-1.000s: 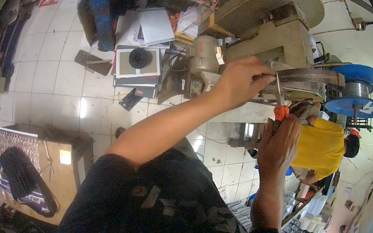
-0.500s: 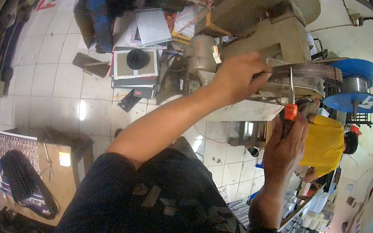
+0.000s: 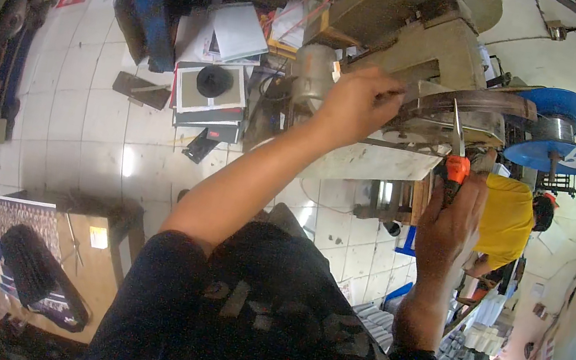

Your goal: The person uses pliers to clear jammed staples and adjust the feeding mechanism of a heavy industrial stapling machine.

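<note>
In my right hand (image 3: 451, 217) is a screwdriver-like tool (image 3: 457, 169) with an orange and black handle. Its slim metal shaft points up and away, and its tip shows in front of the dark curved part of a large grey machine (image 3: 464, 46). Farther left, my left hand (image 3: 362, 105) is raised at the machine's near side, fingers bent together in a pinch. What they hold, if anything, is too small to make out. A flat pale plate (image 3: 380, 166) of the machine lies below and between the hands.
A blue spool (image 3: 552, 155) wound with wire stands at the machine's right end. Beyond it, a person in a yellow shirt (image 3: 504, 218) bends over. Papers and boards (image 3: 210, 103) are stacked on the tiled floor at left. A wooden desk (image 3: 103, 279) stands at lower left.
My left hand has shifted slightly left and stays pinched. My right hand has moved a little right with the tool, whose shaft now tilts more to the left.
</note>
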A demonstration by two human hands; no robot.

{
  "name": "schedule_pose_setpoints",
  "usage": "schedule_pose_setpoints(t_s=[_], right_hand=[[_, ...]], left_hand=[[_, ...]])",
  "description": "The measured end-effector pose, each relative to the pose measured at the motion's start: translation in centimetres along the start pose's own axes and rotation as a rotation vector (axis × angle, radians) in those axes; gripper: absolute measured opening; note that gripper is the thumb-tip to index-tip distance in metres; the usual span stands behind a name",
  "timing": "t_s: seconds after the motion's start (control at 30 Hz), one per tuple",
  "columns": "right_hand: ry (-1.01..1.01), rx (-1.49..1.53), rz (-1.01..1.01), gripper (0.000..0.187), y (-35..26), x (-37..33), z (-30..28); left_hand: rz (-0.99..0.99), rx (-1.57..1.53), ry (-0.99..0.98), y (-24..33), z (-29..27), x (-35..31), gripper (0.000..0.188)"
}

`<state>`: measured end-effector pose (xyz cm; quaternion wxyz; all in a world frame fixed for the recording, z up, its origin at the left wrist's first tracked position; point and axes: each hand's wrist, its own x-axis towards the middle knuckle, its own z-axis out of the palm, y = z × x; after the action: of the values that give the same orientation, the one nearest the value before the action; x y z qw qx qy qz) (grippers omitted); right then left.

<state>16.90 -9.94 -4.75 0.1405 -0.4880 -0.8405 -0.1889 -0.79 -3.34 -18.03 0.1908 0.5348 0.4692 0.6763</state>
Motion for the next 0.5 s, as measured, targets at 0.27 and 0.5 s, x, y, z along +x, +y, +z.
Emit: schedule_pose_setpoints(t_s=[0.27, 0.5], right_hand=[[-0.019, -0.025, -0.001, 0.030, -0.2, -0.1, -0.7], [-0.110, -0.040, 0.132, 0.031, -1.2, -0.1, -1.6]], left_hand=[[0.000, -0.014, -0.006, -0.3, 1.6, -0.9, 0.023], [-0.011, -0.034, -0.008, -0.3, 1.4, -0.8, 0.023]])
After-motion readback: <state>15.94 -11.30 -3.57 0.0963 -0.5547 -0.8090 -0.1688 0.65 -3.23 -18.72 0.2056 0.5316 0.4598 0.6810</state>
